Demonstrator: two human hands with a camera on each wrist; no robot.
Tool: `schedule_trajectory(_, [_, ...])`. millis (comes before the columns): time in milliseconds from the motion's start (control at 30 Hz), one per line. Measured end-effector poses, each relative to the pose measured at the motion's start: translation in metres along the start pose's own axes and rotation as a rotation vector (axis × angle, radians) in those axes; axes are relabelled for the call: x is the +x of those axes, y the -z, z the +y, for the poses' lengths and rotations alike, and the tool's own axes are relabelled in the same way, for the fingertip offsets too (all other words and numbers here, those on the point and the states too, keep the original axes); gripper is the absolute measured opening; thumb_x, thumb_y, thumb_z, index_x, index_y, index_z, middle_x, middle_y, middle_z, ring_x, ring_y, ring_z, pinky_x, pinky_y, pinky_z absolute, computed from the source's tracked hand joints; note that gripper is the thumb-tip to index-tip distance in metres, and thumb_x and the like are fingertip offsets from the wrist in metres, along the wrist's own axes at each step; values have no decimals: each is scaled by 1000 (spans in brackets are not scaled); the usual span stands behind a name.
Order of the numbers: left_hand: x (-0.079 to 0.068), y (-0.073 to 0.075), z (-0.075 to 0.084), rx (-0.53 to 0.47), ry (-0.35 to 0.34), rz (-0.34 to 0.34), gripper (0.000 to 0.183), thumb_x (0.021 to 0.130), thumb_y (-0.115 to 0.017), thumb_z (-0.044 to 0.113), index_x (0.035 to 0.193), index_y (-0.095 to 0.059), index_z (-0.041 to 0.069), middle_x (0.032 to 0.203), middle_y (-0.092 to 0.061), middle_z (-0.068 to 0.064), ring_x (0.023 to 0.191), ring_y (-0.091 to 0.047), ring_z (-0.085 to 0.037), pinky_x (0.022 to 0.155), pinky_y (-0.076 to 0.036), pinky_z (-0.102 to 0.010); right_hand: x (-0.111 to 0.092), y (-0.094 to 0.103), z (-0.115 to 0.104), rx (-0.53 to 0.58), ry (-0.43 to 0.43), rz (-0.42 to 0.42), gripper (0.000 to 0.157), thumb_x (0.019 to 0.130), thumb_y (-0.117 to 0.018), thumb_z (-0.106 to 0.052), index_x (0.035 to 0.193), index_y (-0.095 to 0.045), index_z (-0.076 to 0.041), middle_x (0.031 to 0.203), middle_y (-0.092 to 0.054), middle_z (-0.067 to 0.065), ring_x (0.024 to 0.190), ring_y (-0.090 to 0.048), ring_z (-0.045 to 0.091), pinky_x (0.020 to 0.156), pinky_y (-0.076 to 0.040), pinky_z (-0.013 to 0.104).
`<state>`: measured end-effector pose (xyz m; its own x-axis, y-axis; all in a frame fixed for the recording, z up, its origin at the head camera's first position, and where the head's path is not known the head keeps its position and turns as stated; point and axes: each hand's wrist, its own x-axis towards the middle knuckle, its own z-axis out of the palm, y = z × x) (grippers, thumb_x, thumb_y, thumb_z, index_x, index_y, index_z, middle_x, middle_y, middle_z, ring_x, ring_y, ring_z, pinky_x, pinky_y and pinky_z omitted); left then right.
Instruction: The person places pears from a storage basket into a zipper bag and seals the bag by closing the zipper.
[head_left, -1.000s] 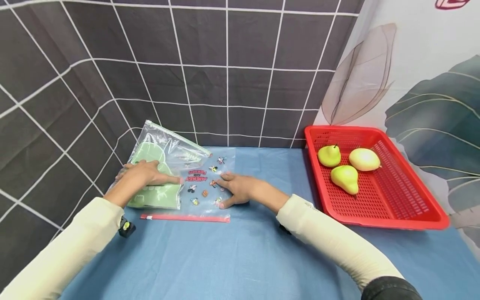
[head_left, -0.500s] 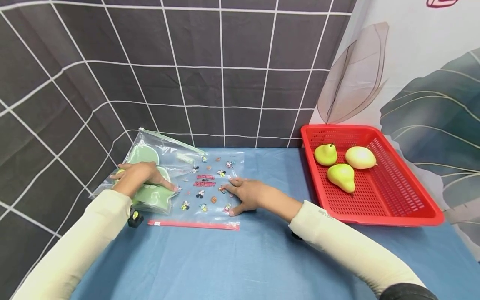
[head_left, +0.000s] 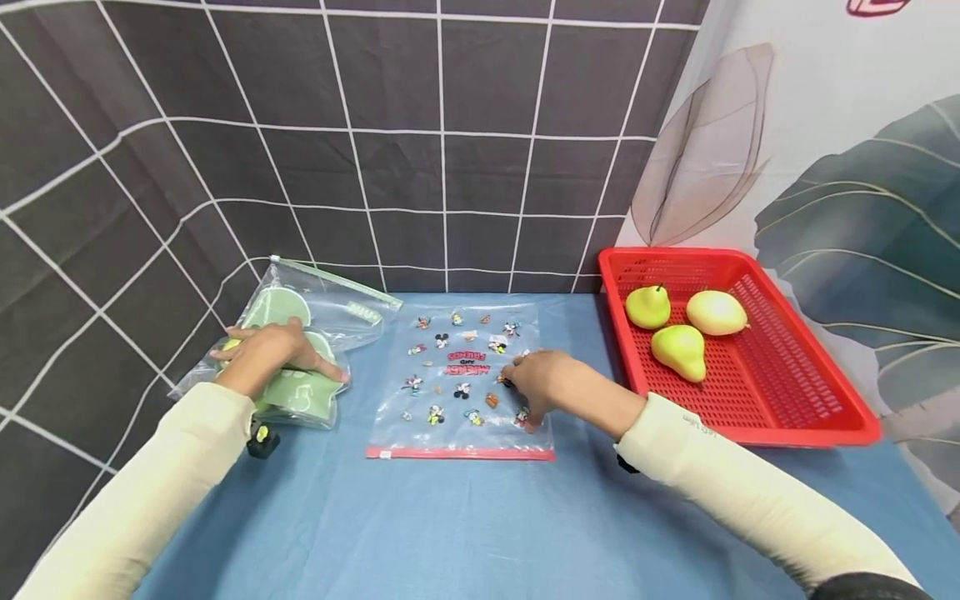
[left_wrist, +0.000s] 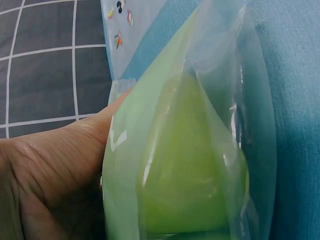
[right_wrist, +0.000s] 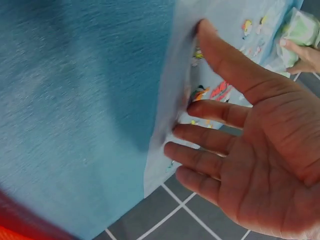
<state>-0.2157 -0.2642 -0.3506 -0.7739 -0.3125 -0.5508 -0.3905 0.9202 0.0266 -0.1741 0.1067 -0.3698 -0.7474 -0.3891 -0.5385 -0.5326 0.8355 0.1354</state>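
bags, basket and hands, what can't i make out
Head view: part of the green bag, under the left hand.
Left wrist view: that hand's fingertips, behind the bag.
Right wrist view: red basket, mostly cut off by the edge.
Right wrist view: part of the printed bag, behind the right hand.

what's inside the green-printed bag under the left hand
Inside the bag, a rounded yellow-green thing, probably a pear, shows through. The left hand and green print cover much; anything behind them can't be seen.

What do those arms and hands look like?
Both sleeves are cream, the right with tiny letters and something black higher up. A black box with a yellow spot sits by the left cuff. Left hand and right hand are bare.
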Motion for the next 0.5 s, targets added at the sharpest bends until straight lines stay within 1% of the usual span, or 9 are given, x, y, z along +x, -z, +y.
schedule_trajectory(167, [-5,-1,-7,-5,-55,27,166,54,-83,85,164,14,8,154,18,-52,133,21,-83,105,-6,-98,-1,0,4,25,-11,10,95,74,-93,-44,153,-48,-17,157,-53,10,147,-48,34,120,-47,53])
schedule_trajectory(267, [-5,-1,-10,15,-86,47,165,55,-79,88,164,13,6,158,11,-49,136,21,-81,104,-2,-98,-3,0,7,53,-8,38,96,73,-94,-44,153,-49,-16,156,-54,9,143,-53,34,115,-52,54])
schedule_trajectory(333, [-6,-1,-10,32,-110,69,164,55,-77,90,164,11,4,158,5,-49,136,19,-81,103,0,-98,-7,3,9,81,0,66,97,75,-93,-44,155,-47,-15,157,-53,10,141,-55,35,111,-54,56])
schedule_trajectory(400, [-8,0,-10,65,-147,101,162,57,-75,91,164,5,1,158,-1,-51,136,13,-83,102,-2,-99,-15,7,13,112,15,109,97,78,-91,-44,158,-44,-15,159,-51,11,141,-55,36,110,-54,59])
schedule_trajectory(467, [-12,1,-7,108,-193,138,158,59,-74,91,164,-1,-3,157,-7,-52,136,5,-84,104,-5,-98,-27,13,20,145,35,168,93,81,-87,-44,158,-44,-14,159,-51,13,140,-56,37,110,-54,61])
schedule_trajectory(500, [-15,1,-4,126,-222,163,155,60,-74,90,163,-5,-4,157,-10,-52,137,1,-84,106,-8,-97,-33,15,25,150,52,208,89,83,-86,-43,157,-46,-13,156,-54,14,138,-58,37,108,-55,61])
